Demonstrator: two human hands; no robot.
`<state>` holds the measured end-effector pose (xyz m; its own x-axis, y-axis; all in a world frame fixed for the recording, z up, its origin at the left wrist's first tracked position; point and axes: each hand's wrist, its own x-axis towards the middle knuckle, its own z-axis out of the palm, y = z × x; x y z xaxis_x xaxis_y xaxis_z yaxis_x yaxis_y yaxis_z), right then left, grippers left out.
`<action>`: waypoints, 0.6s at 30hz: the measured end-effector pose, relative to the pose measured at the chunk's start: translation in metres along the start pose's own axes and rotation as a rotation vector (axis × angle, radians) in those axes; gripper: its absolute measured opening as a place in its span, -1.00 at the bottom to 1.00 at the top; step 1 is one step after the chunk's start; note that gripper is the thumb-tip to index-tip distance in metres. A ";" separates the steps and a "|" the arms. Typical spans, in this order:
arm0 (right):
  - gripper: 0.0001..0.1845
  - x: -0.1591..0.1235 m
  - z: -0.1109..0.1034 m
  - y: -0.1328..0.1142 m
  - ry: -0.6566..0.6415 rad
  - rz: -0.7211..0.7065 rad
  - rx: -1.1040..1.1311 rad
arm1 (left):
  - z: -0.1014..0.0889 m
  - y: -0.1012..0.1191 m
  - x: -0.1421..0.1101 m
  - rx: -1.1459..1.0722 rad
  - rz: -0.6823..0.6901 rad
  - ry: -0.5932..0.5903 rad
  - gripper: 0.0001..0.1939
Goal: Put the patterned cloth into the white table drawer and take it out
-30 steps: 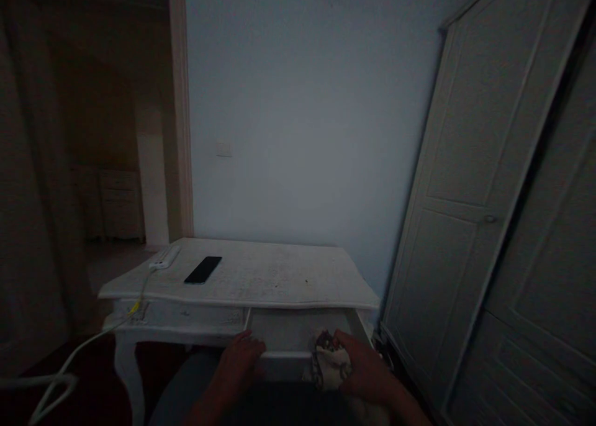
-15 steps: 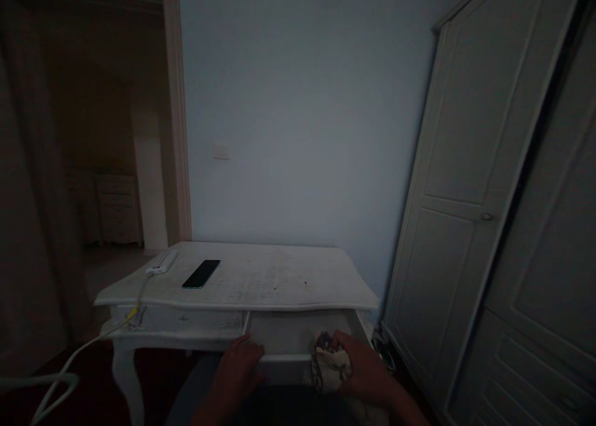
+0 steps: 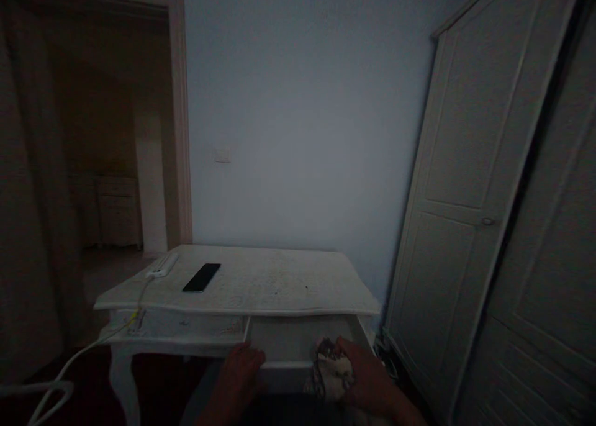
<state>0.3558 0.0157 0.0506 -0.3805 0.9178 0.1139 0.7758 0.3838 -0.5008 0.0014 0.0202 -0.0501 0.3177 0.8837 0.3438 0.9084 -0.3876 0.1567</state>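
A white desk has its right drawer pulled out. At the left end of the drawer front, my left hand has its fingers curled over the top edge. My right hand grips a bunched cloth, pale with dark patterned patches. The cloth lies against the right part of the drawer front and hangs over its edge. Part of it is hidden by my right hand.
A black phone and a white power strip lie on the left of the desktop. A pale cable runs from the strip down past the desk's left side. A wardrobe stands at right, a doorway at left.
The desk and hands sit slightly lower in view as the camera tilts. Both hands keep almost the same place on the drawer, and the cloth stays in my right hand.
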 end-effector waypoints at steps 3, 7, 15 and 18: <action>-0.47 -0.001 0.000 0.000 0.009 -0.010 -0.001 | 0.009 -0.002 0.000 0.021 0.020 0.047 -0.47; -0.48 -0.003 0.000 -0.001 0.016 -0.015 -0.001 | 0.014 -0.003 -0.002 0.021 0.039 0.117 -0.47; -0.48 -0.003 0.005 0.002 0.037 -0.034 -0.014 | 0.005 -0.001 -0.001 0.014 0.041 0.096 -0.49; -0.49 -0.003 0.007 0.003 0.047 -0.027 -0.028 | 0.006 0.000 -0.001 0.007 0.021 0.080 -0.46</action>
<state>0.3560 0.0130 0.0430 -0.3773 0.9108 0.1678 0.7799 0.4102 -0.4728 0.0027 0.0209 -0.0564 0.3142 0.8516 0.4196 0.9039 -0.4035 0.1420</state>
